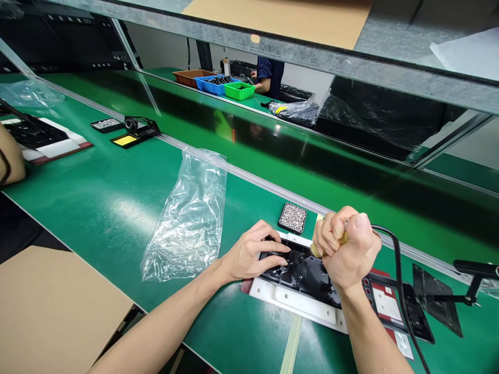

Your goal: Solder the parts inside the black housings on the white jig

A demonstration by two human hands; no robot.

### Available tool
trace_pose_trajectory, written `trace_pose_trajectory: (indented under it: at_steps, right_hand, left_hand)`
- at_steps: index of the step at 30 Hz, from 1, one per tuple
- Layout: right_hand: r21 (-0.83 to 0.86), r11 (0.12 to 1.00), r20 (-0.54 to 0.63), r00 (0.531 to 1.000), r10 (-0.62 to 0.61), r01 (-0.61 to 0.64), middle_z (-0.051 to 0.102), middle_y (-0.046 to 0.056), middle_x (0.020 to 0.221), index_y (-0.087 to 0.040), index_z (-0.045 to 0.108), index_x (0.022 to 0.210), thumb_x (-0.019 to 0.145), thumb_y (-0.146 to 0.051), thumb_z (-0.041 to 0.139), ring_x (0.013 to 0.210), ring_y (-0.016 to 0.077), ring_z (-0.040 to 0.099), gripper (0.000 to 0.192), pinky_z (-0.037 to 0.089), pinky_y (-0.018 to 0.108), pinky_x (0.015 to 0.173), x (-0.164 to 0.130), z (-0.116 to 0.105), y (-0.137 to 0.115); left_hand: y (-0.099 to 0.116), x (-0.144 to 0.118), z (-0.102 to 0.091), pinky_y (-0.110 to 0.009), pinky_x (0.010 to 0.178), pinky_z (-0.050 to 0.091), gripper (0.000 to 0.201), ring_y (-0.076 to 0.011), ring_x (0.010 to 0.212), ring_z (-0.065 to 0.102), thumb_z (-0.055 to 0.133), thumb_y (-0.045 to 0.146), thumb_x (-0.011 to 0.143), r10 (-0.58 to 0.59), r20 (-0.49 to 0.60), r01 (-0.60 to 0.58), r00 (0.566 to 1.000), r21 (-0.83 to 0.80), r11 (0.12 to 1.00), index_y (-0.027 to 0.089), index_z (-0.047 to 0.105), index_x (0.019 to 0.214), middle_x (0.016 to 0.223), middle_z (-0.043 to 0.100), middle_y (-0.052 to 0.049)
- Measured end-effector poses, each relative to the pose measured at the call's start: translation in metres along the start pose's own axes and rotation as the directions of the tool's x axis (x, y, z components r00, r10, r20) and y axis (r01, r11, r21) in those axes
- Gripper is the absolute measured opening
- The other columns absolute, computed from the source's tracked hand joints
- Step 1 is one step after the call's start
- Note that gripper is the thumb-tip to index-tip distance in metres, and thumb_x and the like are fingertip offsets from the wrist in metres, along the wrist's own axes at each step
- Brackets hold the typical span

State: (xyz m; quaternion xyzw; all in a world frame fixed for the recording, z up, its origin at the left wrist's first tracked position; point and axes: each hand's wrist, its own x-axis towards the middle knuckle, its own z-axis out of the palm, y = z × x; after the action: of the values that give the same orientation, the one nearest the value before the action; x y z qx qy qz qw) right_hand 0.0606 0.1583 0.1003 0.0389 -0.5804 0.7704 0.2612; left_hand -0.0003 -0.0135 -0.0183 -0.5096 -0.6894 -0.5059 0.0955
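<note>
A long black plastic housing [307, 270] lies in a white fixture block [298, 304] on the green bench. My left hand [257, 252] reaches onto the housing's left end, fingers stretched out and apart, fingertips at its inner surface. My right hand [346, 246] is wrapped in a fist round the yellowish handle of a corded soldering iron [316, 250], held upright over the housing's right half. A black cord [398, 275] runs from the fist down to the right. The iron's tip is hard to make out. Behind the housing sits a small black tray [293, 217] of tiny metal inserts.
A clear plastic bag [191, 218] lies left of my hands. Right of the fixture are a black frame [419, 317] and a black stand arm [468, 285]. A metal shelf [273, 47] crosses overhead. Another person's arm [10, 153] rests at far left; a co-worker [268, 78] stands beyond.
</note>
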Motion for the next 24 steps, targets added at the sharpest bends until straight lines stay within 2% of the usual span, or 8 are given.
trace_pose_trajectory:
  at_steps: [24]
  right_hand:
    - [-0.019,1.000,-0.010,1.000,-0.004,0.004,0.028,-0.008,0.047,-0.021,0.041,0.061,0.094,-0.057,0.067,0.037,0.0070,0.025,0.055,0.024,0.018,0.032,0.0019,0.0003,-0.0002]
  left_hand:
    - [0.0000,0.0001,0.0001,-0.041,0.089,0.052,0.024,-0.0236,0.100,0.061,0.076,0.037,0.101,0.009,-0.002,-0.009,1.000,0.005,1.000,0.021,0.079,0.118,0.106,0.070,-0.011]
